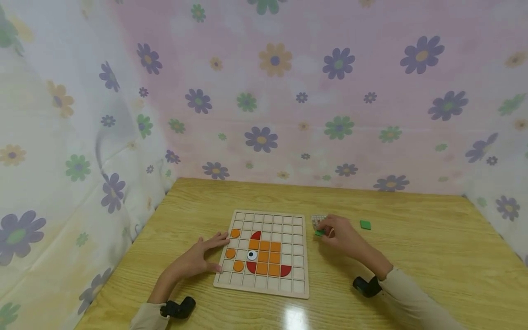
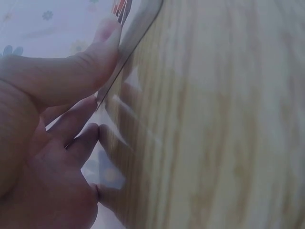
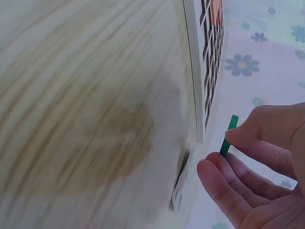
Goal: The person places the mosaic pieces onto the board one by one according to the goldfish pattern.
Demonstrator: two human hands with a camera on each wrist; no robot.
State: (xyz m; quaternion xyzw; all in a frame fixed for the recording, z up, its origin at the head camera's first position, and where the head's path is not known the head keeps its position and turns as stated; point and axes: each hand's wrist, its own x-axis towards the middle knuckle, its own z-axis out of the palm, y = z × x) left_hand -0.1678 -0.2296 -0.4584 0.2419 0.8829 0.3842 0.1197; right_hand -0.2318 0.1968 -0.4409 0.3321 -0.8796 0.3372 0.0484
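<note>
A wooden grid board (image 1: 288, 286) lies on the table with several orange square tiles (image 1: 264, 257) set in its cells. Red quarter-round tiles (image 1: 285, 271) and a round eye piece (image 1: 252, 255) sit beside them, and orange discs (image 1: 235, 233) lie along the left columns. My left hand (image 1: 191, 260) rests at the board's left edge, fingers and thumb spread and touching the rim. Right of the board, my right hand (image 1: 340, 233) pinches a thin green tile (image 3: 229, 135) between thumb and fingers, above the table. Under it lies a small patterned card (image 1: 316, 219), partly hidden by the fingers.
Another green square tile (image 1: 365, 225) lies on the wooden table (image 1: 433, 238), right of the right hand. Flowered cloth (image 1: 305, 114) hangs behind the table and at both sides. Each wrist wears a black camera mount (image 1: 367, 287).
</note>
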